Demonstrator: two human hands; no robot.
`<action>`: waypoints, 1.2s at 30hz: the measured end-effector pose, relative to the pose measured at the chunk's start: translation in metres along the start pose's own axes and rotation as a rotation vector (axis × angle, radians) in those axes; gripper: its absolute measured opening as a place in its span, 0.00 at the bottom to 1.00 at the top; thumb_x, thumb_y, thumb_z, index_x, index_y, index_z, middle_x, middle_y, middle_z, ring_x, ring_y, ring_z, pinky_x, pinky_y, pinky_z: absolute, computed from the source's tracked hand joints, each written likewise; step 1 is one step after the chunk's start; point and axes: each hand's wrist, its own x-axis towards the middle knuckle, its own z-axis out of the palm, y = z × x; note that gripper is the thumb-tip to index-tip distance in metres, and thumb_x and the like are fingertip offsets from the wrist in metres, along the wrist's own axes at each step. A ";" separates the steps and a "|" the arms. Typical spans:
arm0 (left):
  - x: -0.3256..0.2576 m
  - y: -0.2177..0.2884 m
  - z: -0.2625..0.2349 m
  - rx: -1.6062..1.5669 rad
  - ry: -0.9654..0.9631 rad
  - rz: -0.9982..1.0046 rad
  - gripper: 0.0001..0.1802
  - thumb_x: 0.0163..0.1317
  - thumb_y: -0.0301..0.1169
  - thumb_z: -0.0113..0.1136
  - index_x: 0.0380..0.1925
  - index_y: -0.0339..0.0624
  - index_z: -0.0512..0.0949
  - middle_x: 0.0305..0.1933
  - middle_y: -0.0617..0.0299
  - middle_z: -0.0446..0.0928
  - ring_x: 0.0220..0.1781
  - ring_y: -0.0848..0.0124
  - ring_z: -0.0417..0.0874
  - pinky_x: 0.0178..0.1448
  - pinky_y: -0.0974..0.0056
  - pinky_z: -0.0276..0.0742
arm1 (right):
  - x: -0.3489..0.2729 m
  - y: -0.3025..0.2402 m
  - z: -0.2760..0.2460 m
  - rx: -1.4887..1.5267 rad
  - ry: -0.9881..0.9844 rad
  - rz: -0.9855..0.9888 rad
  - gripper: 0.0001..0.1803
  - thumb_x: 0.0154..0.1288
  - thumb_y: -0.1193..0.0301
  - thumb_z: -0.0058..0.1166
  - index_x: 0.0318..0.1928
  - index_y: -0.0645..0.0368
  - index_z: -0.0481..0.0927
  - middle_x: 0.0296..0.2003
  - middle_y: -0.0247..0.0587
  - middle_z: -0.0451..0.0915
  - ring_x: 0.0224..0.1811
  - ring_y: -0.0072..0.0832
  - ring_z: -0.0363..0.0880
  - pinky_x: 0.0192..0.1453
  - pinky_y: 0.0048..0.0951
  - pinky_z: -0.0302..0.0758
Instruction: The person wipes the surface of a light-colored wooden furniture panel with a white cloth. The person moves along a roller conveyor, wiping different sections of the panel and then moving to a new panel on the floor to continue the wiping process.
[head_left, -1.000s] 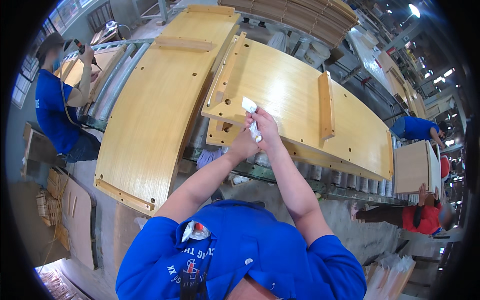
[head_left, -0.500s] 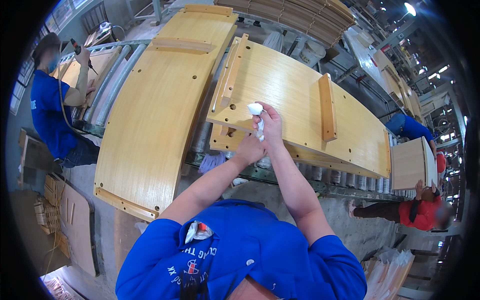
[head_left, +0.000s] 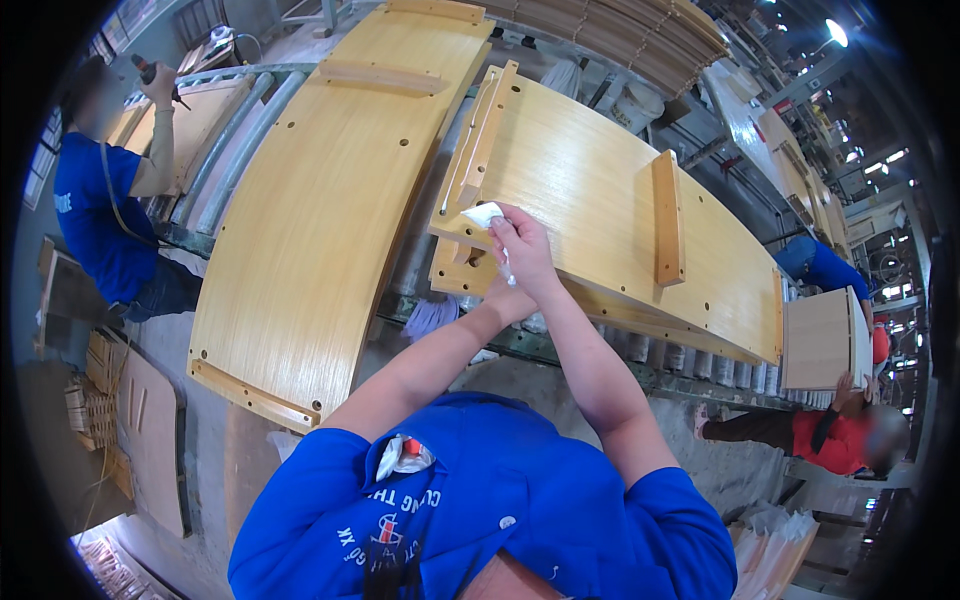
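Right hand (head_left: 520, 245) closed around a white cloth (head_left: 484, 214), pressing it on the near-left corner of the right wood panel (head_left: 600, 190). Left hand (head_left: 505, 298) just below, touching the right wrist at the panel's edge; can't tell if it's open or closed. Panel is pale yellow, glossy, curved, with a raised cross slat (head_left: 667, 215) and drilled holes. Second similar panel (head_left: 320, 200) lies just beside it on the left, both on a roller conveyor (head_left: 640, 350).

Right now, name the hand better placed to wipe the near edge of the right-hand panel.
Probably the right hand: it already presses the white cloth on the wooden panel there. The left hand sits lower, mostly hidden behind the right wrist.
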 end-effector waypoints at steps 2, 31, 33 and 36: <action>-0.002 -0.007 0.004 0.044 0.082 0.034 0.23 0.57 0.45 0.47 0.46 0.43 0.74 0.53 0.48 0.73 0.58 0.55 0.70 0.61 0.54 0.63 | 0.001 -0.001 0.007 -0.163 -0.025 0.009 0.14 0.66 0.73 0.46 0.50 0.64 0.73 0.30 0.35 0.75 0.28 0.14 0.69 0.27 0.18 0.68; 0.003 -0.003 0.006 -0.131 0.024 -0.013 0.24 0.55 0.39 0.52 0.50 0.41 0.68 0.54 0.46 0.70 0.58 0.53 0.70 0.61 0.57 0.63 | -0.010 -0.001 -0.011 -0.683 0.101 -0.424 0.10 0.63 0.75 0.49 0.44 0.64 0.78 0.34 0.45 0.79 0.37 0.29 0.78 0.42 0.26 0.73; 0.006 -0.006 0.008 -0.090 0.047 0.020 0.23 0.54 0.38 0.54 0.49 0.39 0.68 0.53 0.45 0.70 0.57 0.53 0.70 0.60 0.56 0.64 | -0.010 -0.001 -0.010 -0.690 0.108 -0.446 0.10 0.63 0.75 0.50 0.43 0.64 0.78 0.34 0.45 0.79 0.36 0.29 0.78 0.41 0.27 0.73; 0.007 -0.012 0.014 -0.125 0.082 0.065 0.24 0.54 0.38 0.54 0.49 0.38 0.68 0.52 0.45 0.70 0.56 0.53 0.70 0.59 0.56 0.65 | -0.010 -0.001 -0.009 -0.674 0.119 -0.470 0.09 0.62 0.75 0.50 0.42 0.64 0.78 0.33 0.45 0.79 0.35 0.30 0.78 0.40 0.27 0.73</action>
